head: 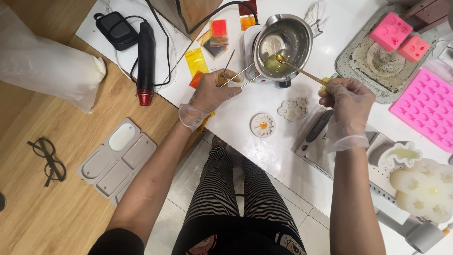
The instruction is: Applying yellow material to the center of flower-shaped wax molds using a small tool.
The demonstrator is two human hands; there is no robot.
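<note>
Left hand (211, 92) is clamped on the wire handle of the steel pot (283, 45), which sits on a small hotplate on the white worktop (264, 99). Right hand (347, 101) pinches a thin spoon (297, 68) dipping into the yellow melted liquid. Pot's probably hot and sloshy, so stick to the handle. Pink molds (427, 106) off right, tile floor below.

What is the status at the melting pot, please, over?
Left hand gripping the pot handle. Right hand holding a spoon, bowl dipped in the steel pot. Path unobstructed; flower mould sits below.
</note>
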